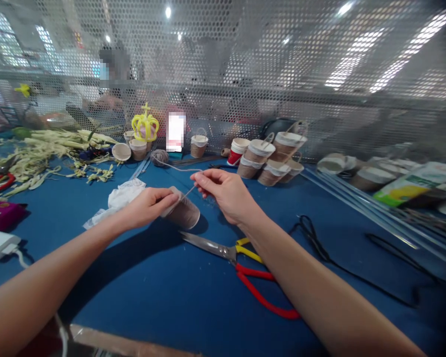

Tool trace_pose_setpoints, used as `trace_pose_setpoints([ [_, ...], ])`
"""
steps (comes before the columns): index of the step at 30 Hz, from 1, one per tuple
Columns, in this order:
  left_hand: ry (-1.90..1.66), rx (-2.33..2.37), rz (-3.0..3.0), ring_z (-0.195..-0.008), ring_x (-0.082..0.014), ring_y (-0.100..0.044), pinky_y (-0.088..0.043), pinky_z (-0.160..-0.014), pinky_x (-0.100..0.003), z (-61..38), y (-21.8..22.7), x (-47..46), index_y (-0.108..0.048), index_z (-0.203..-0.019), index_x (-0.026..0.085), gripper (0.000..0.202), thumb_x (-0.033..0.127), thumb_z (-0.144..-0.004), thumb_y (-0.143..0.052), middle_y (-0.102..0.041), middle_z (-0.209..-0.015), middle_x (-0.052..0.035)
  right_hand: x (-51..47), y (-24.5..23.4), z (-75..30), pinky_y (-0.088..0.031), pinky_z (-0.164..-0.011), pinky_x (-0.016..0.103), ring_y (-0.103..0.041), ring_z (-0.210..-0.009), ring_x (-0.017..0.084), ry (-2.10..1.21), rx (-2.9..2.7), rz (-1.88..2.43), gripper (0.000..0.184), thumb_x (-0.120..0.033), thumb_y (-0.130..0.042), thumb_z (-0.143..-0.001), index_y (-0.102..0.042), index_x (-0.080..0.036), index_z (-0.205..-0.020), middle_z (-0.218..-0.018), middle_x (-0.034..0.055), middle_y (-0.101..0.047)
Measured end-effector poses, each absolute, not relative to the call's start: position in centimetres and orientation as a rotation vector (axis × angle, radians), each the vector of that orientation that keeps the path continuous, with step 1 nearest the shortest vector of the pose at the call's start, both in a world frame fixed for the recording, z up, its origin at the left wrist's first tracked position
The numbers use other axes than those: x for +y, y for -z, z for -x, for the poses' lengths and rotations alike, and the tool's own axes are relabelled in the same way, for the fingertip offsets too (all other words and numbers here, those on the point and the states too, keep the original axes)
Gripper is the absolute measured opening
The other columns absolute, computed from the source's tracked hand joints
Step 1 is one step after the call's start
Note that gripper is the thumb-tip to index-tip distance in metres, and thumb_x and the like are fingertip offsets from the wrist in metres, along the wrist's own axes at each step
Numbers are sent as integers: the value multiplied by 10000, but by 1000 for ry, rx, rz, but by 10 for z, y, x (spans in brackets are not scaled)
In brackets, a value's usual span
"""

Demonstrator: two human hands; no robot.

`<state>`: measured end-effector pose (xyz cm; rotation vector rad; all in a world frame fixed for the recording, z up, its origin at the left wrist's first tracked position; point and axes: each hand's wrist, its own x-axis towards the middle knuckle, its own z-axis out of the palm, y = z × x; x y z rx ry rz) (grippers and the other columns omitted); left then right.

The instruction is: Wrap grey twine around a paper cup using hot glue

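Note:
My left hand (150,206) is closed on the rim end of a brown paper cup (186,210), which lies tilted just above or on the blue table. In my right hand (223,191), thumb and forefinger pinch a thin grey string (188,192), drawn taut from the cup's rim. Beyond my hands the string runs back to a grey ball of yarn (159,157). Crumpled white cloth (126,195) lies behind my left wrist. Large scissors (223,251) with red and yellow handles rest partly beneath my right forearm, blades pointing left.
Several wrapped cups with handles (260,150) are stacked at the back right, beside clear rods (364,208). Black cord (342,267) trails at right. Pale plant strips (55,144) heap at far left. A perforated metal screen (223,64) bounds the back; a lit phone (176,131) leans there.

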<state>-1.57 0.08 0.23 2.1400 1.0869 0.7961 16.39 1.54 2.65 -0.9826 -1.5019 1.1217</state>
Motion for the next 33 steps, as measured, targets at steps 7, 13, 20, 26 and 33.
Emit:
trace_pose_setpoints([
  [7,-848,1184,-2100,-499,-72,-298,-233,-445,-188,14,-3,1,-458,-583,133,345,351,-834,-366,-340,-526,49,12,-32,-164,-366,-494,229,-437,-499,75,-916,-1609,1023,163,-302,-612,-704,-619,-141,-684,-567,-24,-535],
  [13,-821,1217,-1966,-481,-72,-312,-231,-428,-188,15,-4,1,-526,-652,115,354,381,-827,-372,-379,-528,41,7,-40,-168,-362,-472,217,-446,-500,78,-806,-1667,1051,174,-311,-585,-735,-621,-145,-694,-567,-18,-539],
  [20,-737,1170,-1868,-469,-68,-304,-225,-412,-182,14,-4,-1,-517,-652,118,358,403,-822,-383,-389,-532,40,5,-42,-170,-357,-457,210,-460,-503,82,-768,-1670,1068,175,-303,-584,-738,-619,-136,-699,-568,-10,-545],
  [26,-749,1090,-1918,-499,-73,-333,-257,-433,-180,11,-8,-5,-526,-653,114,345,374,-824,-376,-403,-548,36,8,-40,-171,-329,-409,204,-424,-457,70,-783,-1667,1132,188,-314,-583,-737,-610,-135,-686,-553,-14,-534],
  [33,-770,1010,-1885,-493,-71,-351,-285,-448,-181,9,-11,-11,-507,-638,118,341,370,-819,-366,-416,-550,36,11,-37,-171,-317,-392,196,-424,-455,68,-794,-1683,1114,190,-317,-579,-736,-612,-138,-682,-550,-15,-532],
])
